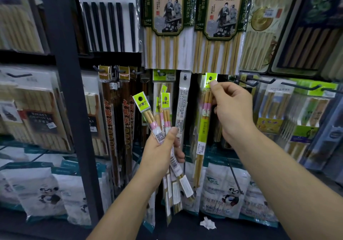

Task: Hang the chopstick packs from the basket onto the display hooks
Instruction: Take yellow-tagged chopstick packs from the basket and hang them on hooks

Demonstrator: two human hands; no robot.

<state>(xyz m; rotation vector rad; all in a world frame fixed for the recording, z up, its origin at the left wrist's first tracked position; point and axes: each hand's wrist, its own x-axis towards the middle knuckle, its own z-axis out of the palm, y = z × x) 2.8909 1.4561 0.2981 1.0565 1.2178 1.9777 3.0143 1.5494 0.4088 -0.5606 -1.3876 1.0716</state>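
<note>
My left hand (161,150) grips a fanned bunch of slim chopstick packs (148,117) with yellow-green header tabs and pink-banded sticks, held in front of the middle of the display. My right hand (232,108) pinches the yellow-green header (211,79) of another pack (202,128), thumb on the tab. That pack hangs straight down with its header hole at a hook's tip. The hook itself is mostly hidden behind the tab. The basket is out of view.
Dark wire hooks (300,86) stick out to the right, some bare at the tip. Other chopstick packs hang all around: a white pack (182,106), dark red ones (109,121), large bamboo sets (167,21) above. Panda-print bags (222,193) fill the shelf below. A dark upright post (66,91) stands at left.
</note>
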